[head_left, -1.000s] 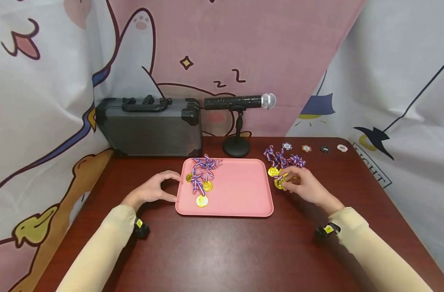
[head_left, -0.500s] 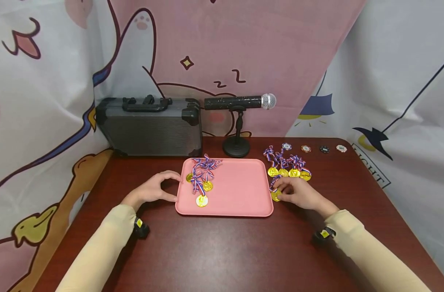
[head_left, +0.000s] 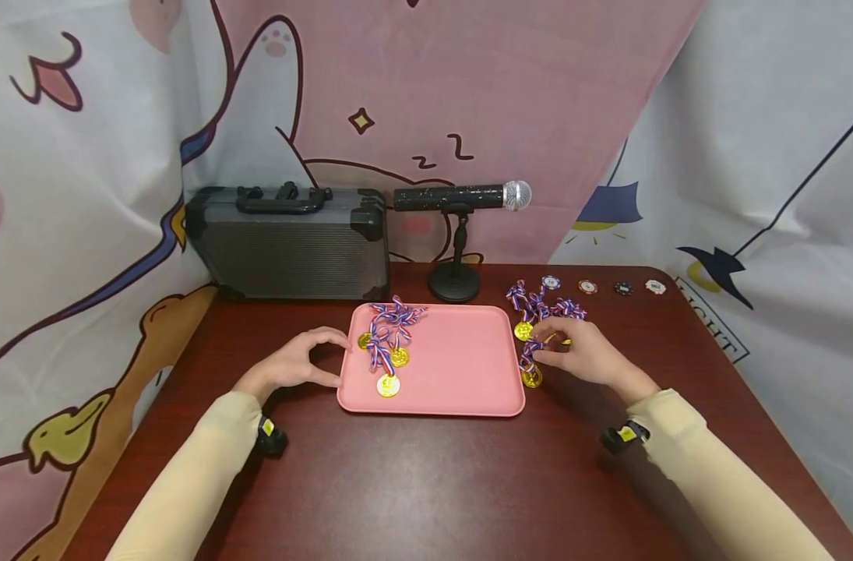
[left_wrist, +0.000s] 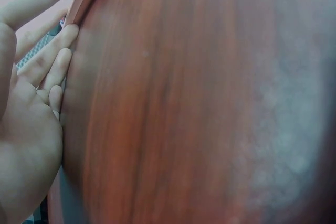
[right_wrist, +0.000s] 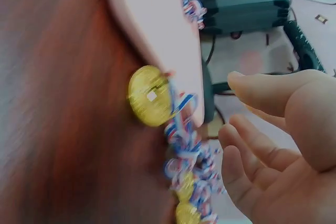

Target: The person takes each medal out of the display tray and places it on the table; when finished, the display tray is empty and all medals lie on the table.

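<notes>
The step in hand seems to be the moving of medals from the dark red wooden worktop (head_left: 426, 483) onto the pink plastic tray (head_left: 461, 374), one after the other. The left hand (head_left: 296, 365) rests at the left edge of the tray, fingers loosely bent and thumb against the rim, and it grips nothing. The right hand (head_left: 579, 351) hovers just beside the right edge of the tray with its fingers apart and relaxed; in the right wrist view they hold nothing.

Below this hand lies a gold round medal with a red, white and blue ribbon (head_left: 531, 378), touching the right rim of the tray, with its ribbon running back under the fingers. In my judgement the next move calls for a pinch on the ribbon or the disc, then a lift over the rim.

Farther back, a heap of the same medals (head_left: 538, 308) lies on the worktop, ribbons tangled together. Three medals (head_left: 387, 351) are already inside the tray, near its left side.
</notes>
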Motion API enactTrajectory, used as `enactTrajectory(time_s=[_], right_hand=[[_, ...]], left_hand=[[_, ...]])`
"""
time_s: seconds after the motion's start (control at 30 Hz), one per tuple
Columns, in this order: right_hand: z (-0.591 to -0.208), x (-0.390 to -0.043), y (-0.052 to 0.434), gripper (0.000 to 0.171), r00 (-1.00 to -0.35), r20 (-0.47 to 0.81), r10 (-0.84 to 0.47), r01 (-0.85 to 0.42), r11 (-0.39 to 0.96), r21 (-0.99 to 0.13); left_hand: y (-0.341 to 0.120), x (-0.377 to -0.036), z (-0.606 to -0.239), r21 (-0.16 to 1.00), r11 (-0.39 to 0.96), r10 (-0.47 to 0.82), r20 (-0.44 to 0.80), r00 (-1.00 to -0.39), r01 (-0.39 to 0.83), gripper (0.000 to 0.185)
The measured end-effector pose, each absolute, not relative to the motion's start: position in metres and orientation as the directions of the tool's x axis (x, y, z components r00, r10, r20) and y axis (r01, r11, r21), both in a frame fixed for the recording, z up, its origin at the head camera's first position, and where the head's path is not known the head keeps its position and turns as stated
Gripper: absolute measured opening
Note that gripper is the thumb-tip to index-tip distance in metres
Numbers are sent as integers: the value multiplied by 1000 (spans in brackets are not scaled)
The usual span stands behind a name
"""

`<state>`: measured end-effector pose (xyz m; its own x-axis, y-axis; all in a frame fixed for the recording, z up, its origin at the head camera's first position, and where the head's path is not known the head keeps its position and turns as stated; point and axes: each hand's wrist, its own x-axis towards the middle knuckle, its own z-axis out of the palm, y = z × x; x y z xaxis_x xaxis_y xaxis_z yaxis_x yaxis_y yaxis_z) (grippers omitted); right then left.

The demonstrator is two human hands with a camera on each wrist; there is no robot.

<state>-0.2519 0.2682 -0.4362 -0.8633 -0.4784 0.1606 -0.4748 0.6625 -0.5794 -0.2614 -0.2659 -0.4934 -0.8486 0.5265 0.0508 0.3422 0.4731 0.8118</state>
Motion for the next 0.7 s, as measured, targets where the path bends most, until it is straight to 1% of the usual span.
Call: enactTrajectory(time_s=[0.1, 0.27, 0.5, 0.7], right_hand=[[-430, -257, 255, 37, -861, 165, -481, -475, 643, -601], [-430, -262, 219, 39, -839, 153, -522, -477, 569, -670], [-437, -260, 155, 39, -766, 128, -630, -497, 454, -739], [-445, -251, 103, 40, -731, 80, -678, -488, 437, -755]], left_hand=[[-267, -261, -493, 815, 468, 525, 52, -849, 340, 64], [-267, -262, -493, 818, 464, 524, 55, -850, 340, 64], [-266, -261, -492, 819, 469, 521, 46, -852, 330, 63], [-267, -261, -493, 817, 466, 525, 52, -849, 338, 62]])
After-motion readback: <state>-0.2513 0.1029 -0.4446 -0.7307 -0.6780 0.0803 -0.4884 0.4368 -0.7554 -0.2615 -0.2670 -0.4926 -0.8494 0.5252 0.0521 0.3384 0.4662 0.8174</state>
